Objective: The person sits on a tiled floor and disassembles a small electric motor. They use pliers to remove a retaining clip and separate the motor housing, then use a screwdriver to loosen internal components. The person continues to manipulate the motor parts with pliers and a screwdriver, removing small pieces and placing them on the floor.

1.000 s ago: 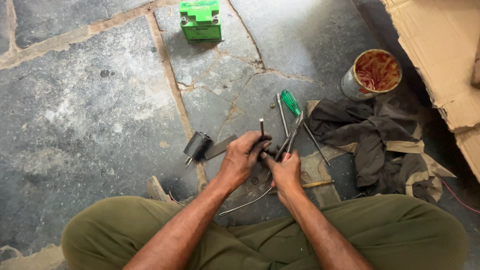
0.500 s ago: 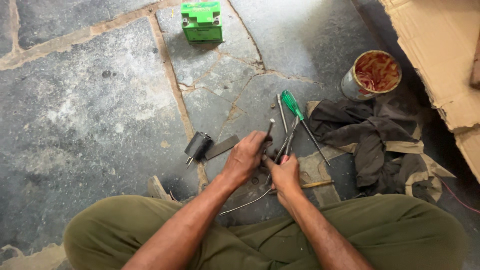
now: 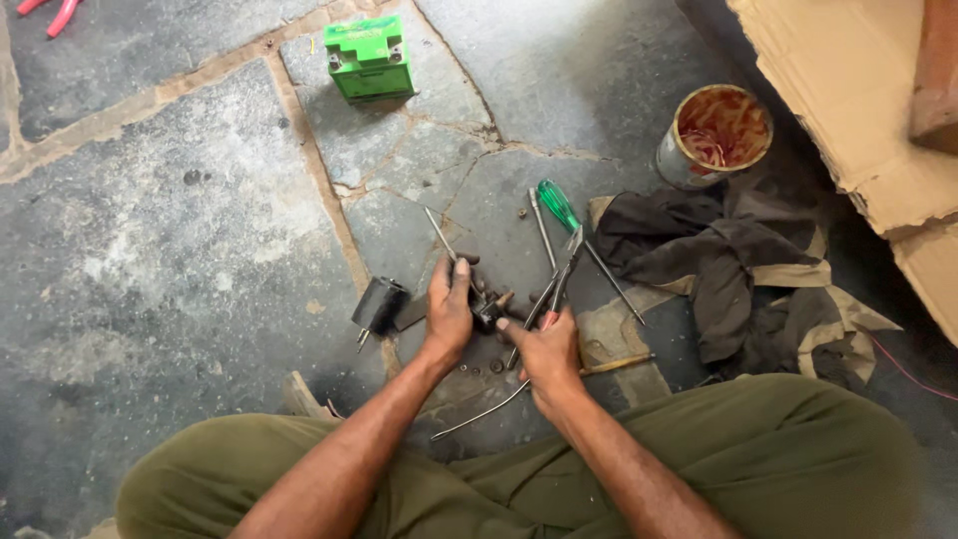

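At the upper left of the frame, red-handled pliers (image 3: 48, 14) lie on the stone floor (image 3: 150, 250). Right of them, near the top, stands a small green battery (image 3: 368, 57). Lower down, left of centre, a black cylindrical motor (image 3: 379, 305) lies on its side, just beside the left hand (image 3: 448, 311).

That left hand is clenched over a small dark metal part (image 3: 486, 310) at the middle of the frame, pinning it to the floor, and a thin metal rod (image 3: 439, 234) slants up and to the left from near its fingers. The right hand (image 3: 543, 349) grips the handles of a slim pair of pliers (image 3: 559, 279), index finger stretched out to touch the part. This looks like the step of steadying the small part while the tool is brought to bear; the next move would call for a firm hold from the left and a careful bite with the tips.

The pliers' long axis runs from lower left to upper right, tips pointing toward the green-handled screwdriver (image 3: 564, 215). Further right lie dark rags (image 3: 718, 269), a rusty tin (image 3: 715, 138) and cardboard (image 3: 848, 90).
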